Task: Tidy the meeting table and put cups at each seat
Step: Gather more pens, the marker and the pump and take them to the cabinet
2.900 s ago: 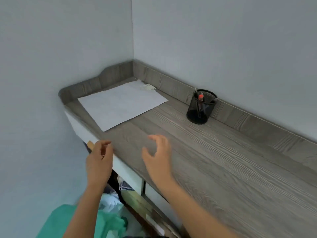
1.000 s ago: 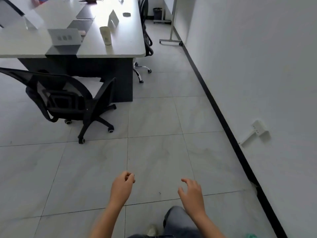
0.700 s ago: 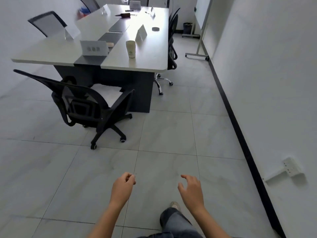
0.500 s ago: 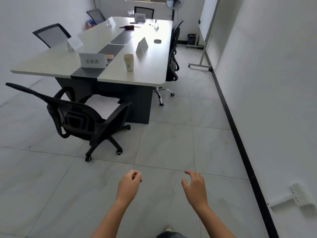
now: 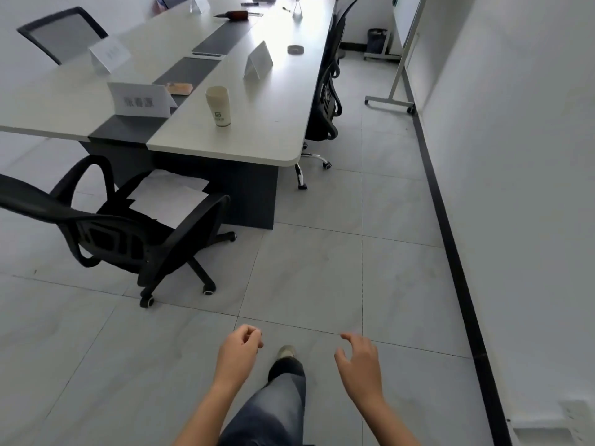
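A long white meeting table (image 5: 264,146) with a dark centre strip fills the upper left. A stack of paper cups (image 5: 219,106) stands near its front right corner. White name cards (image 5: 140,100) (image 5: 258,61) (image 5: 109,56) stand along it, with a dark bottle (image 5: 235,15) lying far back and a small round dark object (image 5: 295,49) on the right side. My left hand (image 5: 239,352) hangs low over the floor, fingers loosely curled, holding nothing. My right hand (image 5: 359,360) is beside it, fingers relaxed and spread, also holding nothing. Both are far from the table.
A black office chair (image 5: 128,233) with white papers (image 5: 170,197) on its seat stands at the table's near end. Another black chair (image 5: 325,91) is tucked in on the right side, and a third (image 5: 64,33) on the left. A whiteboard stand (image 5: 397,75) and a bin (image 5: 376,40) are by the right wall.
I have turned away from the wooden desk with the paper and pen holder and walked toward the meeting table, which now looks nearer. Both hands stay low and hold nothing.
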{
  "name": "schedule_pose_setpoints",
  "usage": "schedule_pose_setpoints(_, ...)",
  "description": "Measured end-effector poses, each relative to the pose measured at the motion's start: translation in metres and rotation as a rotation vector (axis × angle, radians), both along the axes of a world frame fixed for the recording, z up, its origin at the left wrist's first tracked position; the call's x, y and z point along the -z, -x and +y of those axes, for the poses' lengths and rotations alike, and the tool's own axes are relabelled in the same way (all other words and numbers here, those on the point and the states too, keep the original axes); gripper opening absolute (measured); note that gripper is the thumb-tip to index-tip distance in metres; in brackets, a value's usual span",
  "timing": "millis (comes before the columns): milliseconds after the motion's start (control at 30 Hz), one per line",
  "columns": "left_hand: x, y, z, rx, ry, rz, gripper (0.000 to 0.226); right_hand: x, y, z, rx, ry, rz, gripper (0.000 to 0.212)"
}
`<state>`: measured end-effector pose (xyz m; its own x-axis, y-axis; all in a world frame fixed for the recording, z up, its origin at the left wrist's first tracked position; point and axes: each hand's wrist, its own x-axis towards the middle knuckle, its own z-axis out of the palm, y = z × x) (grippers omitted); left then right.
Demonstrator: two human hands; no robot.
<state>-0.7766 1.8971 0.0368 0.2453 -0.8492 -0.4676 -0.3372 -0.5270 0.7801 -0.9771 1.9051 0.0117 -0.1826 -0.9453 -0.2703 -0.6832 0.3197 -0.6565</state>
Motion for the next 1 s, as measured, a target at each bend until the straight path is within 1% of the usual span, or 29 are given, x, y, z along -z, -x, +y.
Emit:
schedule_pose_setpoints(167,0.004,0.014,-0.102,0.046,0.030,0.024,0.021,0.000,0.012,-0.092,0.011,0.003,0.028,0.030)
schedule_pose_setpoints(300,-0.020,0.018,-0.202,0.006,0.126,0.096,0.022,-0.013,0.020,-0.172,0.013,0.030,0.069,0.029)
schedule_pose_setpoints(433,-0.042,0.026,-0.277,0.017,0.199,0.101,0.020,-0.025,0.026,-0.243,0.084,0.072,0.066,0.028)
schedule_pose_setpoints(533,-0.035,0.038,-0.307,0.063,0.153,0.117,0.021,-0.020,0.030,-0.269,0.108,0.042,0.065,0.028)
schedule_pose_setpoints(700,-0.007,0.062,-0.343,0.163,-0.024,0.142,0.023,-0.003,0.048,-0.313,0.094,-0.060,0.091,0.030)
schedule_pose_setpoints(767,-0.008,0.069,-0.372,0.151,-0.030,0.137,0.022,-0.002,0.060,-0.344,0.115,-0.050,0.077,0.028)
schedule_pose_setpoints(833,-0.010,0.076,-0.408,0.110,0.005,0.123,0.022,-0.002,0.069,-0.382,0.121,-0.027,0.054,0.026)
schedule_pose_setpoints(1000,-0.005,0.120,-0.502,0.101,0.012,0.077,0.020,0.001,0.106,-0.492,0.017,0.005,0.039,0.031)
